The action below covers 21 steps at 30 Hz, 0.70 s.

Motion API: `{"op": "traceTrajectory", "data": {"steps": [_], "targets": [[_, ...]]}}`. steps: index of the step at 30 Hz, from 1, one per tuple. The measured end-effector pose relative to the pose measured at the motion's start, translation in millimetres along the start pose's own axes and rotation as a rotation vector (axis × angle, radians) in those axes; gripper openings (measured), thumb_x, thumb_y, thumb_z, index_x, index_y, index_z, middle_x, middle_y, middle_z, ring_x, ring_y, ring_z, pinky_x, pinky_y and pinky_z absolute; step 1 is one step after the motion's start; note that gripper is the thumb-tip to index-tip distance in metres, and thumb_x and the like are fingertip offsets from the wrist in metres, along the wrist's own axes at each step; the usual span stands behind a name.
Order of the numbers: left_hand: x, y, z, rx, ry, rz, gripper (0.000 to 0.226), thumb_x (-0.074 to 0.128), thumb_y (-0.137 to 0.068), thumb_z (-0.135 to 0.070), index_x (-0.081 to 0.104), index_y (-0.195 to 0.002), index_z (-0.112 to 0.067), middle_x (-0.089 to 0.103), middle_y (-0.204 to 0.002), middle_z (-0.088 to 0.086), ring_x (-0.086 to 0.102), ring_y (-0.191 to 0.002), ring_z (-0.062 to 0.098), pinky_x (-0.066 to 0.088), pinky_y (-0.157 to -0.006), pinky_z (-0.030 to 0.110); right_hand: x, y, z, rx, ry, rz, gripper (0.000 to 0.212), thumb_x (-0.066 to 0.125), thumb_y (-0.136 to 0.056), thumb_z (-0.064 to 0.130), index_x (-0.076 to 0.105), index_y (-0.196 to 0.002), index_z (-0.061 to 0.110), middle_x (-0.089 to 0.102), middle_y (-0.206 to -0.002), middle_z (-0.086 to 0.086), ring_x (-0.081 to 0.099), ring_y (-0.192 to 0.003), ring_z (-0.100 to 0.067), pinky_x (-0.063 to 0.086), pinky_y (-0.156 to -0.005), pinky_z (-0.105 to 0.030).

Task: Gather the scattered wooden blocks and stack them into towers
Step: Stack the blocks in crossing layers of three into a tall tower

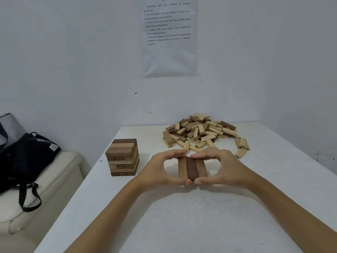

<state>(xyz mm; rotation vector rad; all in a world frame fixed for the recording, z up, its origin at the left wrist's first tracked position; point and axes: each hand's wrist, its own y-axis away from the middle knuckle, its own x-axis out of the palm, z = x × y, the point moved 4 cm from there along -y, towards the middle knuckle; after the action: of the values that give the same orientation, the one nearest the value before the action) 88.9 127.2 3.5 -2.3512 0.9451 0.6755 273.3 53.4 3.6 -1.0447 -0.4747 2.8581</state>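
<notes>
At the centre of the surface point(182, 216), just in front of the person, a three-block row point(192, 168) lies flat, brown blocks side by side with their long sides touching. The left hand point(158, 168) and right hand point(224, 168) each curl into a C round it, with fingertips on the far ends, thumbs on the near ends and thumb tips meeting at the middle block. Both hands pinch the row end to end, palms off it.

A finished tower point(123, 157) stands to the left, apart from the row, with crossed layers. The loose pile point(198, 132) sits at the back by the wall, with strays trailing right.

Step in hand, likely: squaring the base layer of a second tower.

- Squeeze evenly from both ends so the block ends come flush.
- Keep the row flat on the surface; lifting it lets the blocks slip.
- Close any side gaps too, since the next layer probably goes crosswise and needs a square, level bed.
- Let go gently, fingers straight out, so no block drags along.
- Keep the left wrist clear of the finished tower.

Risk: an uneven thumb push skews the middle block.
</notes>
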Motion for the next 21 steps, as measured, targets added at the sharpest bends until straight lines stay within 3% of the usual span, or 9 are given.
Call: {"op": "traceTrajectory", "data": {"steps": [4,7,10,16,21], "targets": [[-15.3,3.0,-17.1,0.060,-0.022,-0.021,0.078,0.088,-0.064,-0.023,0.053,-0.133,-0.027,0.063,-0.119,-0.016,0.051,-0.116,-0.007,0.032,-0.101,0.007,-5.7,-0.3,17.9,-0.068,-0.007,-0.031,0.062,0.091,-0.057,0.042,0.068,-0.115,0.039,0.064,-0.116,0.022,0.056,-0.115,0.001,0.044,-0.097,-0.016],[-28.5,5.8,-26.1,0.095,-0.052,-0.039,0.078,0.088,-0.065,-0.023,0.053,-0.134,-0.028,0.063,-0.119,-0.016,0.051,-0.117,-0.004,0.034,-0.102,0.010,-5.7,-5.2,31.8,-0.100,-0.002,-0.050,0.063,0.088,-0.055,0.050,0.067,-0.114,0.042,0.063,-0.116,0.026,0.056,-0.115,0.001,0.044,-0.095,-0.014],[-44.2,10.4,-33.2,0.121,-0.059,-0.071,0.076,0.088,-0.065,-0.022,0.054,-0.133,-0.028,0.064,-0.118,-0.018,0.053,-0.116,-0.002,0.035,-0.102,0.012,-6.3,-12.9,50.7,-0.134,0.018,-0.047,0.061,0.089,-0.057,0.043,0.068,-0.114,0.038,0.064,-0.113,0.024,0.056,-0.112,0.003,0.041,-0.090,-0.009],[-89.9,20.0,-38.0,0.126,-0.096,-0.139,0.076,0.088,-0.063,-0.020,0.055,-0.131,-0.029,0.065,-0.115,-0.016,0.054,-0.115,-0.003,0.040,-0.097,0.012,1.4,-39.8,92.0,-0.208,0.028,-0.031,0.060,0.088,-0.059,0.042,0.068,-0.115,0.034,0.067,-0.112,0.020,0.058,-0.110,0.002,0.046,-0.096,-0.018],[-130.8,25.8,-26.6,0.090,-0.103,-0.135,0.075,0.087,-0.064,-0.017,0.055,-0.131,-0.028,0.066,-0.116,-0.013,0.054,-0.118,0.006,0.039,-0.098,0.011,24.9,-69.6,114.4,-0.218,0.003,-0.043,0.054,0.089,-0.062,0.036,0.069,-0.111,0.033,0.066,-0.110,0.019,0.056,-0.108,0.005,0.045,-0.095,-0.016]]}}
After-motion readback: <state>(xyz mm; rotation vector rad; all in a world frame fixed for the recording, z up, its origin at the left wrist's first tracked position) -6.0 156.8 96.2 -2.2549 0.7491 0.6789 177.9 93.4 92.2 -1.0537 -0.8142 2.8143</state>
